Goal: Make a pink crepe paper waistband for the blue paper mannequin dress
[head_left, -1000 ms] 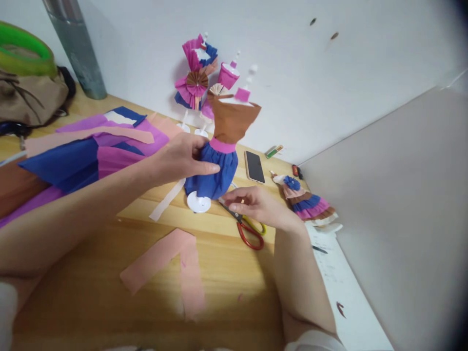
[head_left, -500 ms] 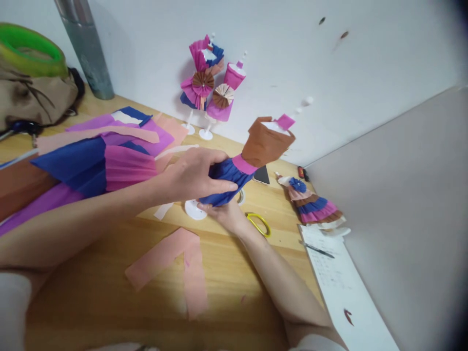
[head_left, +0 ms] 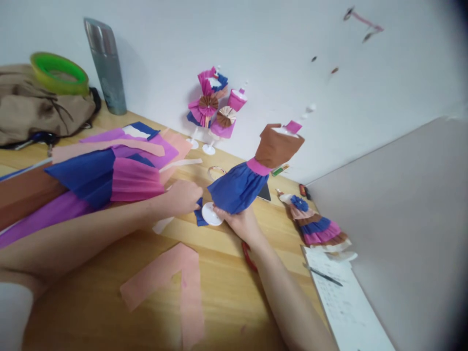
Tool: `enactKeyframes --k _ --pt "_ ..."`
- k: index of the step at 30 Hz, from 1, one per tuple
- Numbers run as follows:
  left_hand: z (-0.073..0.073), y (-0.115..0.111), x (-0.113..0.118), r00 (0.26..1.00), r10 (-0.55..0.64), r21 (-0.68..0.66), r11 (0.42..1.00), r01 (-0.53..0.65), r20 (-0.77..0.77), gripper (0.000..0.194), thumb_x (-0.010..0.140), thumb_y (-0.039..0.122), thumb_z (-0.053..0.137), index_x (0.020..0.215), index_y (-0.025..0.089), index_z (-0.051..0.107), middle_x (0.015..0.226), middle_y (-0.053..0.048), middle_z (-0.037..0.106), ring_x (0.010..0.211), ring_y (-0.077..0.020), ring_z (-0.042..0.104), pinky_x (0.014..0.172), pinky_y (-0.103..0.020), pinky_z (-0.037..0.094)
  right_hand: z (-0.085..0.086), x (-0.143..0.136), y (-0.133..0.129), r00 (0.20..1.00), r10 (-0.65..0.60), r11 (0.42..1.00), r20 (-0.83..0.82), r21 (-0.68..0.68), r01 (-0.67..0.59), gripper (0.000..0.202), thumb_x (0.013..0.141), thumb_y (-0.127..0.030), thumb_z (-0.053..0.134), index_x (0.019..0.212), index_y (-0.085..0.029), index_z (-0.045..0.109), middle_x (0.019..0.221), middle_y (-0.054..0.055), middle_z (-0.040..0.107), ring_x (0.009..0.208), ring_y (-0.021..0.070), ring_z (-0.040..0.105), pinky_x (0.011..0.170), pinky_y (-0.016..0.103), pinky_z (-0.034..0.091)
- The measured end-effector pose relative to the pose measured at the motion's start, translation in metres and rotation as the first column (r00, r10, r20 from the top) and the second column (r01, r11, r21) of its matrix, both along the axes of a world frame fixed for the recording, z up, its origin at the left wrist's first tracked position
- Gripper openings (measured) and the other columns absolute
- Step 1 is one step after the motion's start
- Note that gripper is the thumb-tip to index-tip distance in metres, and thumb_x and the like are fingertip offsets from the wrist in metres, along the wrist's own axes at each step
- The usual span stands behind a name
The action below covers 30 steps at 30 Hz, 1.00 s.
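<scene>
In my right hand is a miniature dress form, tilted to the right. It wears a brown paper bodice, a pink waistband and a gathered blue skirt. My right fingers close beneath the skirt, beside the round white base; the stem is hidden. My left hand is a fist just left of the base. A small piece of blue paper shows under its fingers, partly behind the base. Pink paper strips lie on the table in front.
Colored paper sheets are piled at left, near a bag and a bottle. Two dressed forms stand by the wall. Another dressed form lies at right above written paper. A red handle shows beside my right wrist.
My left hand has left the blue skirt, moved left and closed into a fist, with blue paper now showing under it. My right hand still holds the form. The view has shifted.
</scene>
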<state>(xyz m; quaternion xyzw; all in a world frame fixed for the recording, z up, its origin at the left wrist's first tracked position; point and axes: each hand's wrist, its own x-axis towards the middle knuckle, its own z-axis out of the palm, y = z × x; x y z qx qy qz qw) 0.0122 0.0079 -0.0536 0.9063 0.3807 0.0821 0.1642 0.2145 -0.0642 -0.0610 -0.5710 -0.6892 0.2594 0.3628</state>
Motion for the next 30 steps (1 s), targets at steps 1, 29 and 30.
enactKeyframes --k 1,29,30 --pt "-0.002 0.0 0.001 0.999 0.009 0.017 1.0 -0.009 -0.034 0.016 0.077 0.022 0.063 0.08 0.012 0.075 0.074 -0.017 0.073 0.074 -0.032 0.07 0.063 -0.036 0.047 -0.001 -0.001 0.0 1.0 0.008 1.0 -0.006 -0.007 -0.008 0.033 0.078 -0.046 0.076 0.097 -0.02 0.072 0.105 0.014 0.078 0.102 0.0327 0.072 0.091 0.049 0.058" --pt "0.074 0.08 -0.089 0.915 0.381 0.05 0.924 -0.378 -0.135 0.029 0.081 0.038 0.056 0.073 0.013 0.07 0.057 -0.005 0.059 0.062 -0.0187 0.057 0.066 -0.028 0.036 -0.025 -0.018 -0.004 0.995 0.094 0.995 0.027 -0.04 -0.093 0.024 0.085 -0.037 0.066 0.102 -0.021 0.067 0.112 0.016 0.076 0.106 0.0334 0.072 0.097 0.051 0.058" --pt "0.073 0.08 -0.091 0.915 0.384 0.063 0.923 -0.379 -0.121 0.03 0.081 0.038 0.056 0.074 0.012 0.07 0.057 -0.006 0.059 0.063 -0.02 0.057 0.067 -0.029 0.037 -0.025 -0.018 -0.004 0.995 0.089 0.996 0.04 -0.023 -0.089 0.025 0.086 -0.037 0.065 0.104 -0.02 0.068 0.111 0.016 0.076 0.106 0.0334 0.072 0.097 0.051 0.058"
